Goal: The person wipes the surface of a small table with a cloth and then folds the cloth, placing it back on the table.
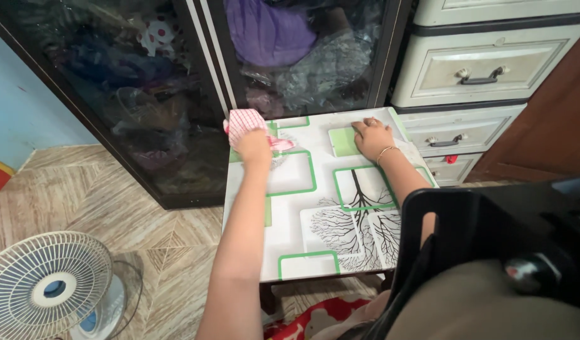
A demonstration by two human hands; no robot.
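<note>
Your left hand closes around a red-checked cloth, pressing it on the far left corner of the small table. Your right hand lies flat, fingers together, on its far right. A glass-fronted cabinet stands beyond, white drawers right, a fan near left.

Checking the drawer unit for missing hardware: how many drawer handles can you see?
2: one handle on the upper drawer, one on the drawer below, beside the right hand. Others may be hidden.

Left hand fisted, arm outstretched; right hand flat, palm down.
</note>
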